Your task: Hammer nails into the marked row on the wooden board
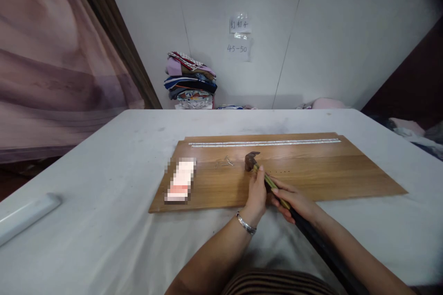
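A claw hammer (251, 160) with a rusty brown head and a yellow-and-black handle is held over the wooden board (332, 166). Its head points away from me, and the long dark handle runs back to the lower right. My left hand (257, 192), with a silver bracelet at the wrist, is closed on the handle just below the head. Farther down, my right hand (294, 200) grips the same handle with its fingers round it. Several loose nails (226, 162) lie on the board left of the hammer head. A short row of small dark dots (280, 171) marks the wood to the right.
Two white measuring strips (266, 142) lie along the board's far edge. A blurred-out phone-shaped object (182, 179) rests at its left end. The board sits on a white-covered table (114, 170). Folded clothes (190, 80) are stacked behind, and a white rounded object (29, 214) lies left.
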Demonstrator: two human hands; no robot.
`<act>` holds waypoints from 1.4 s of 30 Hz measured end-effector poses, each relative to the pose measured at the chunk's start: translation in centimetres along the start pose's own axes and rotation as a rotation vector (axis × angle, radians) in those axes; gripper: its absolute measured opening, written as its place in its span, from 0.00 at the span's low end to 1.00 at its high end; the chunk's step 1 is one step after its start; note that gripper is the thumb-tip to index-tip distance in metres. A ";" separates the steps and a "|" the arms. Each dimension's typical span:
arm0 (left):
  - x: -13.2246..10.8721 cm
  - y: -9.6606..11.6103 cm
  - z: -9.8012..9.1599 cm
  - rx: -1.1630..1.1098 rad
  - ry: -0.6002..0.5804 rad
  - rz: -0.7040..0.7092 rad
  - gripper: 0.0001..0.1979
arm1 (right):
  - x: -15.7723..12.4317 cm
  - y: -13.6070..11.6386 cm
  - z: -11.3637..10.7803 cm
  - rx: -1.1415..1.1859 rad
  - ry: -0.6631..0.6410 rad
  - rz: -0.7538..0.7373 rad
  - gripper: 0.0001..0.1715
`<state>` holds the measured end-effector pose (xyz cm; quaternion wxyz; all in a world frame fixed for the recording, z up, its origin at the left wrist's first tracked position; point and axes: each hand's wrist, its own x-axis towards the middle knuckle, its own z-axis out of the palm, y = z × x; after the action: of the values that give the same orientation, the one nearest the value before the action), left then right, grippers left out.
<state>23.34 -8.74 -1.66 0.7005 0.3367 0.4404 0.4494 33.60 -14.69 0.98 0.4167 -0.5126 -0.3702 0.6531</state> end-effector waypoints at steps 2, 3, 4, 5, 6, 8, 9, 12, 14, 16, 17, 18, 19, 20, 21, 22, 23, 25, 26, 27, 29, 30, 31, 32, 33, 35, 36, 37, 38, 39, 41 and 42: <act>0.0 0.0 0.0 0.011 0.001 0.009 0.25 | -0.1 -0.1 0.0 -0.001 0.005 -0.001 0.48; 0.0 0.0 0.0 0.015 -0.002 0.011 0.25 | -0.1 -0.1 0.1 -0.001 0.005 -0.003 0.48; 0.0 0.1 0.0 0.018 -0.008 0.014 0.25 | -0.2 -0.1 0.1 -0.002 0.004 -0.005 0.48; 0.0 0.1 0.0 0.022 -0.013 0.018 0.25 | -0.3 -0.1 0.1 -0.005 0.002 -0.007 0.48; 0.0 0.1 0.0 0.028 -0.016 0.023 0.25 | -0.3 -0.2 0.1 -0.007 0.003 -0.007 0.47; 0.1 0.0 0.0 0.038 -0.015 0.032 0.25 | -0.4 -0.2 0.0 -0.008 0.002 -0.005 0.47; 0.1 -0.1 -0.1 0.042 -0.011 0.036 0.25 | -0.4 -0.2 0.0 -0.007 0.003 -0.003 0.47; 0.3 -0.4 -0.1 0.050 -0.007 0.033 0.24 | -0.4 -0.1 0.0 0.000 0.008 0.005 0.47; 0.3 -0.5 -0.1 0.057 -0.008 0.028 0.24 | -0.3 -0.1 0.0 0.008 0.009 0.008 0.46; 0.3 -0.4 -0.1 0.062 -0.012 0.042 0.24 | -0.3 0.1 -0.1 0.012 0.007 0.004 0.46; 0.3 -0.4 -0.1 0.062 -0.017 0.052 0.24 | -0.3 0.2 -0.2 0.013 0.005 -0.001 0.45; 0.2 -0.3 -0.1 0.058 -0.024 0.058 0.24 | -0.3 0.3 -0.2 0.013 0.003 -0.005 0.45; 0.2 -0.2 -0.1 0.050 -0.032 0.055 0.24 | -0.3 0.3 -0.3 0.014 0.004 -0.010 0.44; 0.1 -0.1 -0.1 0.041 -0.040 0.045 0.24 | -0.3 0.4 -0.3 0.015 0.005 -0.012 0.44; 0.1 -0.1 0.0 0.034 -0.043 0.033 0.25 | -0.3 0.4 -0.3 0.017 0.006 -0.013 0.44; 0.0 0.0 0.0 0.028 -0.041 0.024 0.25 | -0.3 0.4 -0.3 0.020 0.007 -0.011 0.44; 0.0 0.0 0.0 0.025 -0.035 0.018 0.25 | -0.3 0.4 -0.3 0.019 0.009 -0.007 0.45; 0.0 0.0 0.0 0.024 -0.019 0.009 0.25 | -0.3 0.3 -0.2 0.017 0.009 0.000 0.45; 0.0 0.0 0.0 0.023 -0.015 0.003 0.25 | -0.3 0.3 -0.2 0.016 0.006 0.002 0.45; 0.0 -0.1 0.0 0.017 -0.015 -0.004 0.25 | -0.3 0.3 -0.2 0.014 0.005 0.003 0.45; 0.1 -0.2 0.0 0.005 -0.024 -0.010 0.25 | -0.2 0.3 -0.2 0.015 0.001 -0.001 0.45; 0.2 -0.3 -0.1 0.000 -0.027 -0.008 0.25 | -0.2 0.3 -0.2 0.015 0.000 -0.003 0.46; 0.2 -0.3 -0.1 -0.001 -0.031 -0.003 0.25 | -0.1 0.3 -0.3 0.014 0.001 -0.004 0.46; 0.3 -0.4 -0.1 0.001 -0.033 0.002 0.25 | -0.1 0.3 -0.3 0.014 0.004 -0.006 0.46; 0.3 -0.4 -0.1 0.006 -0.033 0.009 0.25 | -0.2 0.3 -0.3 0.013 0.006 -0.007 0.46; 0.3 -0.5 -0.2 0.019 -0.038 0.024 0.25 | -0.2 0.3 -0.3 0.009 0.011 -0.011 0.45; 0.3 -0.5 -0.2 0.025 -0.040 0.033 0.25 | -0.3 0.3 -0.3 0.007 0.011 -0.014 0.45; 0.3 -0.5 -0.2 0.027 -0.043 0.036 0.25 | -0.3 0.2 -0.2 0.005 0.010 -0.017 0.45; 0.3 -0.5 -0.2 0.026 -0.043 0.034 0.25 | -0.3 0.2 -0.2 0.003 0.008 -0.020 0.45; 0.3 -0.5 -0.2 0.023 -0.043 0.029 0.25 | -0.3 0.2 -0.2 0.000 0.006 -0.019 0.46; 0.4 -0.6 -0.1 0.016 -0.035 0.019 0.25 | -0.3 0.2 -0.2 -0.006 0.005 -0.010 0.46; 0.4 -0.6 -0.1 0.015 -0.031 0.016 0.25 | -0.2 0.2 -0.2 -0.007 0.006 -0.004 0.47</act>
<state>23.50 -8.62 -2.32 0.7011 0.3524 0.4302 0.4463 33.82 -14.96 0.88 0.4172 -0.5152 -0.3725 0.6494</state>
